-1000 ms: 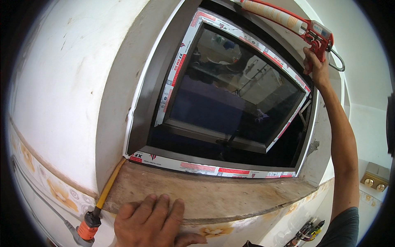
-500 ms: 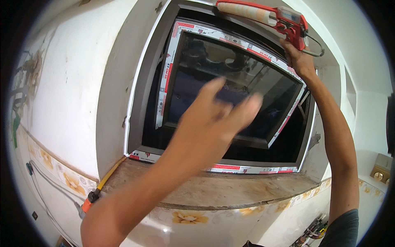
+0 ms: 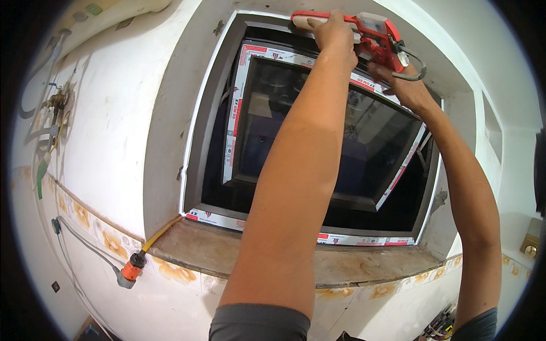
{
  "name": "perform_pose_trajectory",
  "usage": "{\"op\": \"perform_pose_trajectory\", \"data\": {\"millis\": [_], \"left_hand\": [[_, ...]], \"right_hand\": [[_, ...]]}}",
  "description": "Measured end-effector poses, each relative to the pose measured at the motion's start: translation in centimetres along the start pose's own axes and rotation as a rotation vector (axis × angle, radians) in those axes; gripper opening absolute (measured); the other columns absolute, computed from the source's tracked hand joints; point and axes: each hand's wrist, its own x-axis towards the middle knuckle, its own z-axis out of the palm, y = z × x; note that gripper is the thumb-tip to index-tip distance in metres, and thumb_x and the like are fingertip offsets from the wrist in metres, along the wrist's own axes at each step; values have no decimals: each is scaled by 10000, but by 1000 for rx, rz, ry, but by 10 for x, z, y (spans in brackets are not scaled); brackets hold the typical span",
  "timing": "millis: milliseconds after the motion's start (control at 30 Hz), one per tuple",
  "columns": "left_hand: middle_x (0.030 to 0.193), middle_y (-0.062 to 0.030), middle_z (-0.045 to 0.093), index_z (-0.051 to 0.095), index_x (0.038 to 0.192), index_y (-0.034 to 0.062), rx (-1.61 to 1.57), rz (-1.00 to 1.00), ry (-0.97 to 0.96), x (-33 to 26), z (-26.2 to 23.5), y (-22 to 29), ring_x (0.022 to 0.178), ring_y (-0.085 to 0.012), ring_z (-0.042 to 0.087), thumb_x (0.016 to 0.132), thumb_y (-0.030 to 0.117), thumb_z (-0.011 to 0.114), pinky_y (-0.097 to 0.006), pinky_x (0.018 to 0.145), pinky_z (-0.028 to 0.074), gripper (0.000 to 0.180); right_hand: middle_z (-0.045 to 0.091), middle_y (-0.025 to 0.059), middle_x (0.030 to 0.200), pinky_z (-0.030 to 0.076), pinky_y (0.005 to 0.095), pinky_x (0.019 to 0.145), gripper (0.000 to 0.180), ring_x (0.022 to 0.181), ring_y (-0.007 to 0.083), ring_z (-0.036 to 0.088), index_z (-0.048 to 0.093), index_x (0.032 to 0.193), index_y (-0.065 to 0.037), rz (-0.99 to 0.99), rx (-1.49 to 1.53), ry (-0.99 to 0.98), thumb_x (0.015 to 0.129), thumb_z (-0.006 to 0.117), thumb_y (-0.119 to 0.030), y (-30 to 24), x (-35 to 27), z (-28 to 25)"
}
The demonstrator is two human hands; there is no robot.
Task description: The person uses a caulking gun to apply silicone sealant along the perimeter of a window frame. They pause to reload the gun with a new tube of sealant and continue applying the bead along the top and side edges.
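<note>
Holding the red gun point(image 3: 372, 24) at about one o'clock in the view, in front of the top edge of the window point(image 3: 364, 136). Aims its front end just above nine o'clock, with its long axis close to level, dipping slightly toward the handle end near three. Ends at the rear in a bent metal hook point(image 3: 423, 67), curling round below.

With the left hand point(image 3: 335, 37), grasps the barrel, fingers wrapped about it; crosses the window with that forearm from six o'clock toward one. With the right hand point(image 3: 406, 88), at two o'clock, meets the handle end, fingers bent; cannot tell whether closed on it, with palm and handle partly covered by gun and hook.

Look toward five o'clock for the brown sill point(image 3: 375, 261) beneath the window, toward eight for an orange plug point(image 3: 133, 267) on a yellow cable, and between nine and ten for a brass valve point(image 3: 55, 101) on the wall.
</note>
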Motion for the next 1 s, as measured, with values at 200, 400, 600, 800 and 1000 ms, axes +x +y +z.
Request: {"op": "perform_pose_trajectory", "data": {"millis": [200,400,600,800,1000], "left_hand": [[1645,-165,347,-76,1699,268,22,-28,-6,3,1,-1,1325,-347,528,945,230,550,-612,1036,470,980],[1246,-176,535,289,1448,70,89,96,-16,15,-3,-10,1036,-307,666,1047,216,479,-549,773,644,467],[1457,-207,454,24,1608,137,107,85,-49,3,1,-9,1147,-353,626,989,241,521,-547,785,631,801],[1538,-245,425,-119,1682,170,124,63,-64,-4,7,-16,1147,-379,633,975,284,555,-520,703,642,984],[1469,-239,466,-58,1647,119,175,67,-72,-8,15,-26,1088,-360,661,1016,307,563,-510,720,647,905]], "right_hand": [[747,103,1078,508,401,980,462,1065,227,675,676,1221,-53,-99,140,-113,980,697,-447,9,2,-16],[712,72,923,524,369,822,412,863,184,651,706,1119,-41,-75,222,-114,1018,673,-439,12,13,-8],[674,67,826,515,362,724,462,761,168,627,705,1066,-28,-22,211,-53,997,692,-484,13,10,-10],[640,57,735,512,344,663,446,679,153,602,707,989,-29,3,237,-38,1002,684,-474,19,2,-15],[635,54,762,508,341,666,389,701,157,609,682,989,-35,-40,226,-16,1018,664,-423,32,-5,-20]]}}
